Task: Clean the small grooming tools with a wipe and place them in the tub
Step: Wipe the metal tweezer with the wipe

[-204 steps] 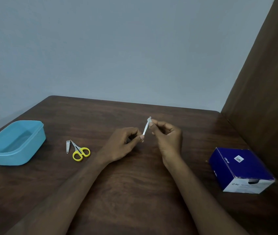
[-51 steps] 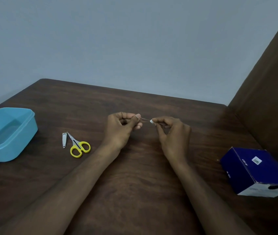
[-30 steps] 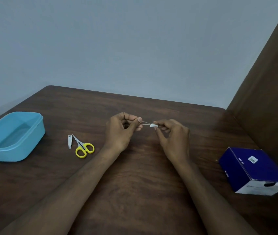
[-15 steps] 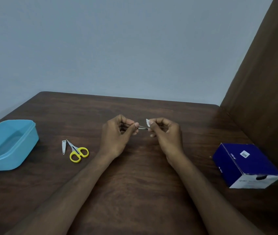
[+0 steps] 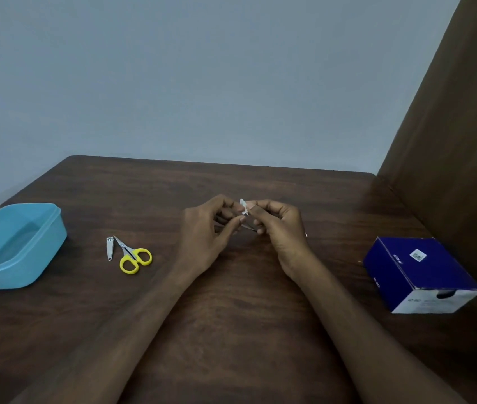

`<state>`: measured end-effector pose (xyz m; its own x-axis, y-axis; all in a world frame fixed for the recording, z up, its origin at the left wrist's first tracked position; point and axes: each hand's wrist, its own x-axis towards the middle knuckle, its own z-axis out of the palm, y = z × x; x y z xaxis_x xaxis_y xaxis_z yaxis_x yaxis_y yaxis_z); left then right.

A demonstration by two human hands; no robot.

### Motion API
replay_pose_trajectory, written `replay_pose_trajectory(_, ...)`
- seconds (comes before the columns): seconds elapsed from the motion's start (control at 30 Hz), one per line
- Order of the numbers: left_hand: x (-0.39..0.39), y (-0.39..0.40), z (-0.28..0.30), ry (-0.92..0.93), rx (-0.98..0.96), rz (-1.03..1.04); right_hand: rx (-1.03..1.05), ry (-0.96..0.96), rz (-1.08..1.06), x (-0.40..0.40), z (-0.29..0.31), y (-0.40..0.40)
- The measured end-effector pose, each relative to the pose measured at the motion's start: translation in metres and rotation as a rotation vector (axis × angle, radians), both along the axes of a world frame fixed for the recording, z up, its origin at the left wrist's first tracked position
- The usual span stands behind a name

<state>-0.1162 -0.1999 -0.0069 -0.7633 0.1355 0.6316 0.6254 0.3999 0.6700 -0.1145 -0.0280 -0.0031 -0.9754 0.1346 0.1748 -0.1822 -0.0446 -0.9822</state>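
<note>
One camera, worn on the person's head, looks forward and down across a dark wooden table [image 5: 231, 330] toward the far wall [image 5: 202, 83]. Both forearms reach in from the near edge, so the view sits close above them. A wooden panel [image 5: 450, 170] closes the right side. No second view shares the scene.

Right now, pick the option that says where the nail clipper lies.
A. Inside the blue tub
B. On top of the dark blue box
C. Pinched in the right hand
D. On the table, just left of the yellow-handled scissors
D: the nail clipper lies flat on the table, close beside the left of the yellow-handled scissors, between them and the blue tub.
</note>
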Motion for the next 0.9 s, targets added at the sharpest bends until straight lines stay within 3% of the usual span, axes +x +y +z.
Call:
replay_pose_trajectory(0.3,0.0,0.0,0.002,-0.005,0.026,-0.001,-0.001,0.036,0.075,0.003,0.002,-0.002)
replay_pose_trajectory(0.7,0.0,-0.001,0.003,0.0,-0.032,0.014,-0.16,-0.011,-0.109,-0.002,0.001,0.002)
replay_pose_trajectory(0.8,-0.002,-0.001,0.002,-0.088,0.058,0.006,0.062,0.089,-0.28,-0.005,-0.004,0.011)
replay_pose_trajectory(0.9,-0.005,-0.002,0.001,-0.188,0.158,0.0,0.422,0.221,-0.349,-0.002,-0.004,0.014)
